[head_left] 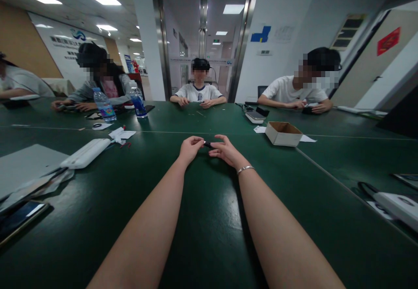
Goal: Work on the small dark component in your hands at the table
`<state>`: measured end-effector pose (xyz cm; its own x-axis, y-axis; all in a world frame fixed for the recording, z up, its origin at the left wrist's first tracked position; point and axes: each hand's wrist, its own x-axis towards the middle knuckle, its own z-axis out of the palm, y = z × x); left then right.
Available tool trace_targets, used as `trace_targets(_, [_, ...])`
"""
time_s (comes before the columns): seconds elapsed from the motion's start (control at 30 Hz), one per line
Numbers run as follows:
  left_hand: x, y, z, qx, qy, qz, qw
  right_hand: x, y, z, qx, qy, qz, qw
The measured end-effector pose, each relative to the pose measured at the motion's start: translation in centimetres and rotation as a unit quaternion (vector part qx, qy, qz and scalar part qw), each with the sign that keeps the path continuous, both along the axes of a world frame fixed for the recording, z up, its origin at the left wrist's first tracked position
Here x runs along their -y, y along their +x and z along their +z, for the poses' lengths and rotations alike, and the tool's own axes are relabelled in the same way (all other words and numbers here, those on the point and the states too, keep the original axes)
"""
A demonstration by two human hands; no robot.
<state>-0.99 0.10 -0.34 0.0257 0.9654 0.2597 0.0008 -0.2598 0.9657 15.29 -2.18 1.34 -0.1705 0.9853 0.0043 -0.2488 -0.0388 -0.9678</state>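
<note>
Both my arms reach forward over a dark green table [209, 219]. My left hand [189, 147] and my right hand [227, 151] meet at the table's middle, fingertips pinched on a small black object [207, 144] held between them just above the surface. What the object is cannot be made out. A thin silver bracelet [245, 169] circles my right wrist.
An open cardboard box [283, 133] sits to the right, a white oblong case [85, 153] and papers to the left, two water bottles [104, 105] farther back. A phone [19, 217] lies near left, a white device [396, 204] near right. Several people sit around the far side.
</note>
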Motion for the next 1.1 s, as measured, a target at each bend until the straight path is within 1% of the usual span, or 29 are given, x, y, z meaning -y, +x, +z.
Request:
trace_targets(0.07, [0.0,0.0,0.0,-0.004,0.004,-0.002,1.000,0.0,-0.1,0.1,0.024,-0.025,0.004,0.999])
trace_targets(0.13, [-0.1,0.1,-0.1,-0.002,0.002,0.003,1.000,-0.1,-0.1,0.1,0.046,-0.019,0.009,0.999])
trace_targets(0.23, [-0.1,0.1,0.0,0.006,-0.003,0.015,1.000,-0.1,-0.1,0.2,0.029,0.013,0.009,0.999])
trace_targets(0.3, [-0.2,0.1,-0.1,0.007,-0.002,0.016,1.000,-0.1,-0.1,0.2,0.014,0.002,0.009,1.000])
trace_targets(0.4, [-0.2,0.1,-0.1,0.004,-0.001,0.016,1.000,-0.1,-0.2,0.3,0.036,-0.030,0.013,0.999])
trace_targets(0.5, [-0.1,0.0,-0.1,0.000,-0.002,0.022,1.000,-0.1,-0.2,0.2,0.054,-0.016,0.018,0.998])
trace_targets(0.6, [0.2,0.0,0.1,-0.001,-0.004,0.019,1.000,0.0,-0.1,0.1,0.032,-0.001,0.025,0.999])
trace_targets(0.7, [0.5,0.1,0.3,0.003,-0.006,0.016,1.000,0.1,0.0,0.0,0.016,-0.008,0.024,1.000])
trace_targets(0.8, [0.6,0.2,0.5,0.009,-0.004,0.019,1.000,0.0,-0.1,0.0,0.035,-0.014,0.028,0.999])
trace_targets(0.9, [0.5,0.2,0.4,0.008,-0.002,0.022,1.000,0.0,-0.1,0.0,0.045,-0.004,0.025,0.999])
trace_targets(1.0, [0.5,0.2,0.3,-0.018,-0.013,0.025,0.999,0.1,0.0,-0.1,0.022,0.012,0.024,0.999])
trace_targets(1.1, [0.8,0.2,0.2,-0.083,-0.008,0.039,0.996,0.0,0.2,-0.3,0.011,0.015,0.031,0.999])
